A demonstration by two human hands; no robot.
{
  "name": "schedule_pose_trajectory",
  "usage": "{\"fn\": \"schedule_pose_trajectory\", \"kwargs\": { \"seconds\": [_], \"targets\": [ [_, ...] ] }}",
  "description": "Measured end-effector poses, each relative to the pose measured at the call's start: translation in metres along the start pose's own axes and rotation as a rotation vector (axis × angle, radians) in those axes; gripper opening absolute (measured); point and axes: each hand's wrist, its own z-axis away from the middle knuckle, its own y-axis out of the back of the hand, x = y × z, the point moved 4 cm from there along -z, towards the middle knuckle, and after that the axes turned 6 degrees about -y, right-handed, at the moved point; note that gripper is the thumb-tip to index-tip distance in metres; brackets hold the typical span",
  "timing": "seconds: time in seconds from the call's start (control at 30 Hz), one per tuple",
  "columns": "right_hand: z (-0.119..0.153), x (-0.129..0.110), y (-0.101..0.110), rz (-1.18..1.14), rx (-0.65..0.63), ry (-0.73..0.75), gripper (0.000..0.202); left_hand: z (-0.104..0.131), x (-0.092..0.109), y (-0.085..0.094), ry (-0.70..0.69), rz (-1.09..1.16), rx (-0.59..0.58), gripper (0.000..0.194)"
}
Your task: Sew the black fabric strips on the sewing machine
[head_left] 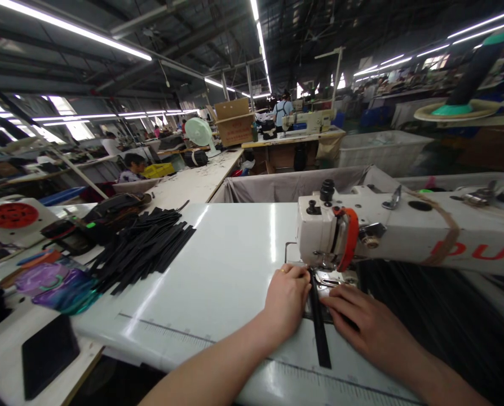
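Note:
A narrow black strip lies on the white sewing table, its far end at the needle area of the sewing machine. My left hand is closed at the strip's left side near the machine's head, fingers curled against its far part. On the other side, my right hand rests by the metal plate, its fingers extended and slightly bent, with the fingertips near the strip. The needle itself is too small to make out.
A pile of black strips lies at the table's left. More dark material is under the machine arm. Further left are a purple and teal bag and a dark tablet. A fan, a carton and people stand beyond.

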Motion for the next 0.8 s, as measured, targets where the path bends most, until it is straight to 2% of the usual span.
{"fn": "schedule_pose_trajectory", "kwargs": {
  "seconds": [0.13,0.27,0.6,0.8],
  "targets": [
    [-0.003,-0.011,0.006,-0.115,-0.100,0.045,0.021,0.000,-0.002,-0.001,-0.015,0.022,0.028,0.018],
    [-0.002,-0.016,0.006,-0.197,-0.198,0.081,0.023,0.000,-0.001,0.000,-0.005,0.018,0.006,0.019],
    [-0.007,-0.005,0.002,-0.055,-0.045,0.046,0.025,0.000,0.000,-0.002,-0.004,0.004,-0.013,0.018],
    [-0.009,0.001,-0.005,0.077,-0.012,0.030,0.029,-0.001,-0.001,0.000,-0.002,0.020,-0.030,0.018]
  ]
}}
